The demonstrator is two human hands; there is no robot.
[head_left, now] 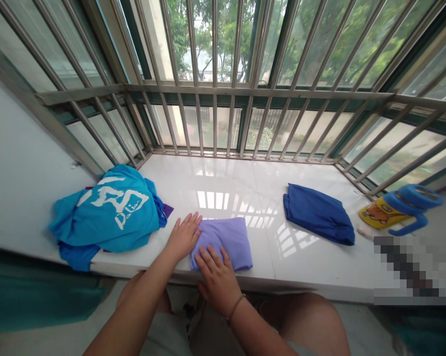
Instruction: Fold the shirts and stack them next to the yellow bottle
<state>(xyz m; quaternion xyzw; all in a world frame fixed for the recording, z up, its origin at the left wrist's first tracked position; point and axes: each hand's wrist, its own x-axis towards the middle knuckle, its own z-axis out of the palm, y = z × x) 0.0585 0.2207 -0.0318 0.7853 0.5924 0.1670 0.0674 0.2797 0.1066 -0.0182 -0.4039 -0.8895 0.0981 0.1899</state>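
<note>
A lavender folded cloth (232, 240) was laid flat on the white window sill (260, 180), near its front edge, and was covered in part by both hands. Its left edge was met by the left hand (183, 236), which was held open, palm down, with its fingers stretched toward the window. The cloth's near left part was lain upon by the right hand (218, 279), also opened flat, the fingers slightly parted and nothing gripped. Most of the cloth was thus left exposed beyond and to the right of the right hand's fingers. A thin bracelet (236, 307) was worn on the right wrist.

To the left of the left hand, a bright blue garment (108, 217) with white lettering was heaped loosely. Well to the right of the cloth, a folded navy cloth (317, 213) was placed, with a blue-and-yellow bottle (388, 211) beyond it, tilted in view. The window was lined with metal bars (214, 126).
</note>
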